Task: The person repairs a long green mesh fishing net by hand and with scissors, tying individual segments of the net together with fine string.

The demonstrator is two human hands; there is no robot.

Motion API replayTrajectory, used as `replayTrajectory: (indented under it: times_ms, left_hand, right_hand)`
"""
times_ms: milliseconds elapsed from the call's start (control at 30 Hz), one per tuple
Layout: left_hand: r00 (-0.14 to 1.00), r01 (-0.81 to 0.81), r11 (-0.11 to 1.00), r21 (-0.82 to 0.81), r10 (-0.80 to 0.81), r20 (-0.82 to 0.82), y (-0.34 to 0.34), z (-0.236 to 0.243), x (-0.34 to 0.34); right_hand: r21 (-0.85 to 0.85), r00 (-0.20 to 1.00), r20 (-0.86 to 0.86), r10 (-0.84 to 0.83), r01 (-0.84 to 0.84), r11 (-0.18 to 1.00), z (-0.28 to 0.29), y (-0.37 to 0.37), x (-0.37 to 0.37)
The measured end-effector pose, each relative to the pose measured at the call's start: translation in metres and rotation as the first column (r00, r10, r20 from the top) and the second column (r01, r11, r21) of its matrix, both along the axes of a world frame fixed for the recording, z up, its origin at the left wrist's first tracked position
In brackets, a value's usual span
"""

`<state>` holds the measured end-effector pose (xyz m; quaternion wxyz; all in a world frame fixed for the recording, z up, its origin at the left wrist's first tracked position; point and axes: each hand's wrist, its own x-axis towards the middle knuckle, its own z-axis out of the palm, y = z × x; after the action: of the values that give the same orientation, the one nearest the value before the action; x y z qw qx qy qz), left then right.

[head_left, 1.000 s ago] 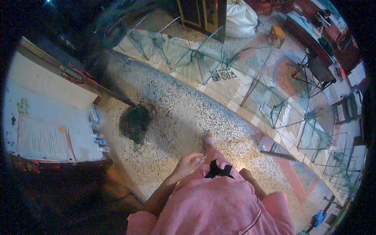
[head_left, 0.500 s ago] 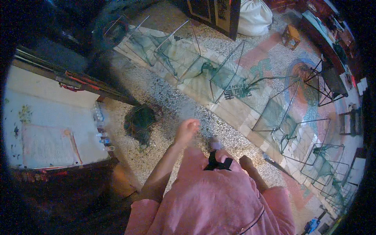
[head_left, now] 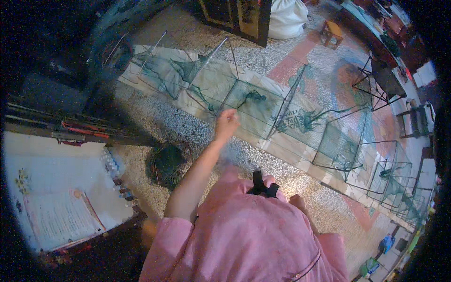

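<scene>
A long green mesh fish trap with thin metal frames point(head_left: 256, 96) stretches diagonally across the floor, from upper left to lower right. My left hand point(head_left: 227, 123) reaches out to its near edge, beside the lower end of one frame. The fingers are curled together; whether they grip the frame, the mesh or a cord is too blurred to tell. Low at my right side, my right hand point(head_left: 297, 201) hangs in shadow with its fingers hidden, apart from the trap.
Pale sheeting point(head_left: 277, 148) lies under the trap. A dark green bundle point(head_left: 164, 164) sits on the speckled floor at left, near a white-topped table point(head_left: 56, 160). Farther off are a white sack point(head_left: 287, 21), a wooden stool point(head_left: 331, 34) and a black folding stand point(head_left: 380, 84).
My left hand has moved forward and up to the trap's near edge. The view has shifted; my right hand stays low at my side.
</scene>
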<state>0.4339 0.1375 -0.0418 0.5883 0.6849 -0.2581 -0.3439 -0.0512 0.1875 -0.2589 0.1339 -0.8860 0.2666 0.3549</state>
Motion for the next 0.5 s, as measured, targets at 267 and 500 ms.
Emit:
replayTrajectory:
  times_ms: [267, 500]
  left_hand:
    - [0.862, 0.121, 0.992, -0.022, -0.094, 0.498, -0.060, -0.003, 0.025]
    - [0.817, 0.079, 0.953, 0.291, -0.229, 0.529, -0.100, -0.012, 0.023]
  right_hand:
    - [0.330, 0.529, 0.254, -0.810, 0.740, 0.586, 0.093, 0.066, 0.108]
    - [0.719, -0.319, 0.128, -0.939, 0.682, -0.134, 0.248, 0.048, 0.135]
